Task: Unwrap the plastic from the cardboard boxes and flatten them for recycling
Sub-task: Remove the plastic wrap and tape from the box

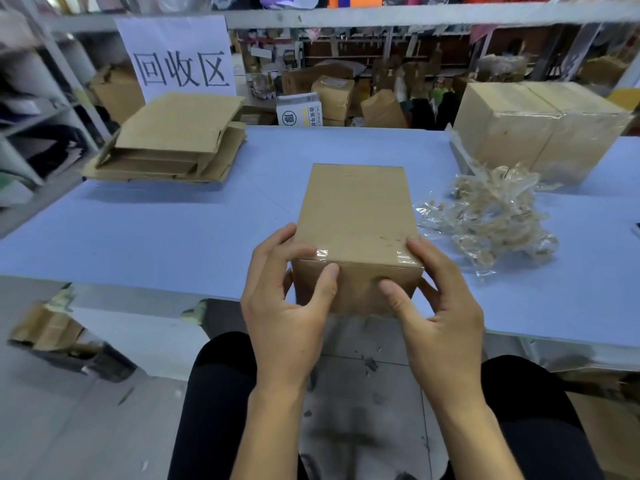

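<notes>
At near table edge: small brown cardboard box (356, 220), glossy clear tape at corners, gripped by left hand (287, 306) and right hand (440, 313), thumbs on front face. Bare pale-blue tabletop (156, 230) leftward; crumpled clear plastic wrap (491, 216) rightward; flattened cardboard stack (173, 140) beyond.

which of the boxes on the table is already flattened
The stack of cardboard at far left lies flat; the held box and the wrapped boxes at far right stand full.
</notes>
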